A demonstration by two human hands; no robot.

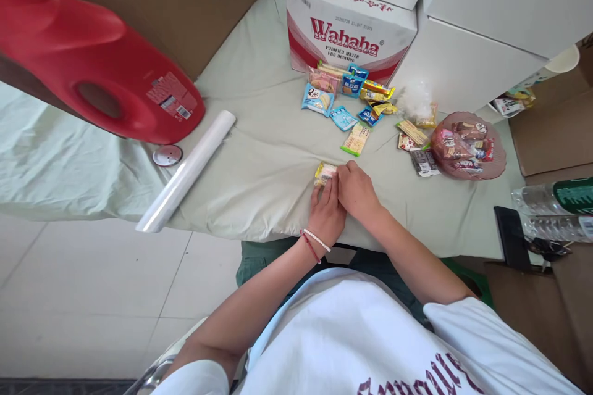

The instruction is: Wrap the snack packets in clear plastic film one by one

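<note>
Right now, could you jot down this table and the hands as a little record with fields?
Left hand: fingers on a small yellow-edged packet; grip partly hidden; red and white bracelets at the wrist
Right hand: against the left; whether it holds the packet is hidden
Beyond the hands: loose snack packets, in front of a Wahaha carton
Right side: pink see-through bowl holding wrapped snacks
Left side: red jug, white roll, small round disc
Table cover: pale green cloth, wrinkled

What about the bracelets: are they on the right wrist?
No, the white bracelet and the red bracelet both circle the wrist of the left hand.
</note>
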